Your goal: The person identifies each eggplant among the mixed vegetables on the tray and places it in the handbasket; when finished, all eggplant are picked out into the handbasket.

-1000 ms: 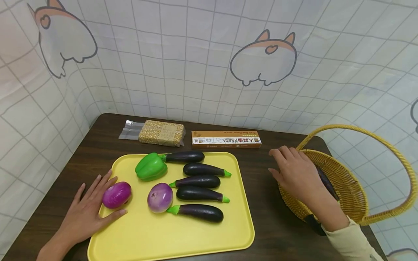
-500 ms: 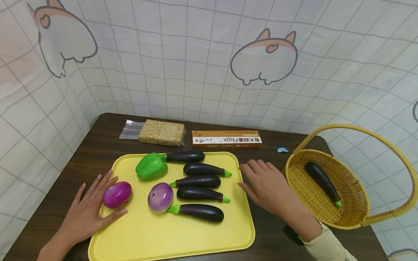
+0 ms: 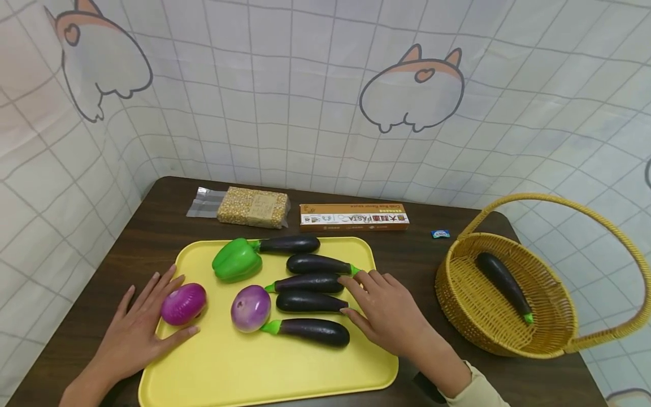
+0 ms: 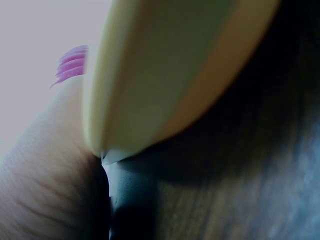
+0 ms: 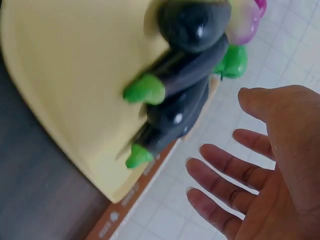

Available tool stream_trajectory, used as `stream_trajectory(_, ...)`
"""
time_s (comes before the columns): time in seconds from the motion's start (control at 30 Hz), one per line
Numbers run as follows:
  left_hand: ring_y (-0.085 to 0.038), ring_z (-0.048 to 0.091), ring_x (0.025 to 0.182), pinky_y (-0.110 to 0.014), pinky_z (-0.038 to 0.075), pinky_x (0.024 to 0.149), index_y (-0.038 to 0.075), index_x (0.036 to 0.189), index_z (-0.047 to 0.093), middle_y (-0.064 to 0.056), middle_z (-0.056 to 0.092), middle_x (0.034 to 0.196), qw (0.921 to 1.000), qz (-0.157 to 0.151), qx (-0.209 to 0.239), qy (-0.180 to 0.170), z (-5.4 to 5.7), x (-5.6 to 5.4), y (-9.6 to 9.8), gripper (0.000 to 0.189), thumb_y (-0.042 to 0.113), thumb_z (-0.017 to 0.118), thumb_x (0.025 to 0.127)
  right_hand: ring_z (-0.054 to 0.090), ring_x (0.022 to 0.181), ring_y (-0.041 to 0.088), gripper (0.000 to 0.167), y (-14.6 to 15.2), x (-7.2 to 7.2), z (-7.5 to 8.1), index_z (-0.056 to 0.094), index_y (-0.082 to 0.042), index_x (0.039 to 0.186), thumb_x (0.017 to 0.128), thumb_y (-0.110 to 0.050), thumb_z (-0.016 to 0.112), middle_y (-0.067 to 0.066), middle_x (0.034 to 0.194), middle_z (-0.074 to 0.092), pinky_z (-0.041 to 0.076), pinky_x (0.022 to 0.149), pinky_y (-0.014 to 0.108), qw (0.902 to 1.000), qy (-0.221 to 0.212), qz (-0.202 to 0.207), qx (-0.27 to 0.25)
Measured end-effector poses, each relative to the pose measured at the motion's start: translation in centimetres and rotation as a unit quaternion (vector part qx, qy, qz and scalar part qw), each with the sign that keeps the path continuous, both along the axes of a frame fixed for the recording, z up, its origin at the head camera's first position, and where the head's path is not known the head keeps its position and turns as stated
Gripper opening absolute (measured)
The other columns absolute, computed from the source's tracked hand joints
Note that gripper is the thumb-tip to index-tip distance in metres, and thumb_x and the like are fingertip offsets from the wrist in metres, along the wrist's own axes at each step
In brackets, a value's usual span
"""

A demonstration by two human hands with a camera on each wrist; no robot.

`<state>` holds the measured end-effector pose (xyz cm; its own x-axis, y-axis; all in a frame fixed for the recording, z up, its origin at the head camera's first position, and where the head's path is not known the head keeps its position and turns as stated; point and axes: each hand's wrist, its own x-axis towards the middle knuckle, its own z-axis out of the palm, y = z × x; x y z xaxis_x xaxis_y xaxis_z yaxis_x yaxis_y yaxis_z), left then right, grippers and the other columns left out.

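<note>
Looks like the pick-up step, before any grip, with an empty right hand, thumb and fingers parted, over the right part of the yellow tray, near the stem end of the eggplant fourth from the tray's far rim; can't confirm contact. Also shows an empty left hand, fingers spread, at the tray's left rim beside the purple onion. Probably calls next for pinching that eggplant without rolling the third eggplant.
</note>
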<state>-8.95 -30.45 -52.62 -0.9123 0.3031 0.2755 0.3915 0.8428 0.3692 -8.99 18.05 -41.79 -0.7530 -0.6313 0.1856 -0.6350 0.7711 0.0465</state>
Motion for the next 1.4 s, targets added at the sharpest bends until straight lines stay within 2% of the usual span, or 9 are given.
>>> stream_trajectory(0.17, -0.035, 0.016, 0.159, -0.059, -0.007, 0.125, 0.020, 0.168, 0.031, -0.003, 0.018, 0.176, 1.0000, -0.002, -0.002, -0.002, 0.1, -0.2, 0.0, 0.105, 0.058, 0.082, 0.084, 0.058, 0.098, 0.020, 0.052, -1.0, 0.7, -1.0, 0.060, -0.016, 0.145, 0.103, -0.046, 0.069, 0.002, 0.117, 0.061, 0.051, 0.080, 0.037, 0.9999, -0.010, 0.007, -0.007)
stream_trajectory(0.5, -0.035, 0.015, 0.159, -0.058, -0.007, 0.125, 0.020, 0.168, 0.032, -0.004, 0.018, 0.176, 1.0000, 0.000, 0.002, -0.005, -0.2, 0.2, 0.1, 0.104, 0.057, 0.082, 0.085, 0.058, 0.103, 0.018, 0.045, -3.1, 1.7, -2.5, 0.062, -0.018, 0.139, 0.105, -0.047, 0.065, -0.001, 0.118, 0.061, 0.052, 0.086, 0.037, 0.9986, -0.033, 0.042, -0.002)
stream_trajectory(0.77, -0.035, 0.015, 0.159, -0.058, -0.007, 0.125, 0.020, 0.168, 0.032, -0.004, 0.018, 0.176, 1.0000, 0.000, 0.001, -0.004, -0.2, -0.1, 0.1, 0.104, 0.058, 0.082, 0.085, 0.057, 0.102, 0.019, 0.043, -4.6, 2.2, -3.4, 0.060, -0.018, 0.137, 0.104, -0.046, 0.067, -0.001, 0.115, 0.059, 0.051, 0.084, 0.035, 0.9976, -0.034, 0.060, -0.005)
stream_trajectory(0.97, -0.036, 0.015, 0.159, -0.059, -0.007, 0.125, 0.020, 0.168, 0.032, -0.004, 0.018, 0.176, 1.0000, 0.001, -0.001, -0.003, -0.1, -0.1, 0.0, 0.104, 0.058, 0.082, 0.085, 0.057, 0.100, 0.019, 0.045, -5.3, 2.4, -4.1, 0.061, -0.018, 0.135, 0.100, -0.043, 0.073, -0.001, 0.111, 0.059, 0.052, 0.093, 0.036, 0.9975, -0.012, 0.070, 0.002)
stream_trajectory(1.2, -0.034, 0.015, 0.160, -0.058, -0.006, 0.125, 0.020, 0.167, 0.033, -0.004, 0.019, 0.176, 1.0000, 0.004, 0.001, 0.003, -0.1, 0.2, -0.1, 0.104, 0.057, 0.083, 0.084, 0.055, 0.096, 0.019, 0.046, -6.2, 2.4, -4.6, 0.061, -0.019, 0.135, 0.099, -0.045, 0.074, 0.000, 0.111, 0.057, 0.052, 0.081, 0.034, 0.9972, -0.006, 0.073, 0.012)
stream_trajectory(1.4, -0.035, 0.016, 0.159, -0.058, -0.006, 0.125, 0.020, 0.167, 0.033, -0.004, 0.019, 0.176, 1.0000, 0.002, 0.003, 0.003, -0.1, 0.1, 0.0, 0.104, 0.057, 0.083, 0.084, 0.056, 0.095, 0.018, 0.045, -6.7, 2.6, -4.9, 0.060, -0.018, 0.133, 0.099, -0.045, 0.074, -0.001, 0.110, 0.057, 0.052, 0.079, 0.032, 0.9972, -0.006, 0.072, 0.022)
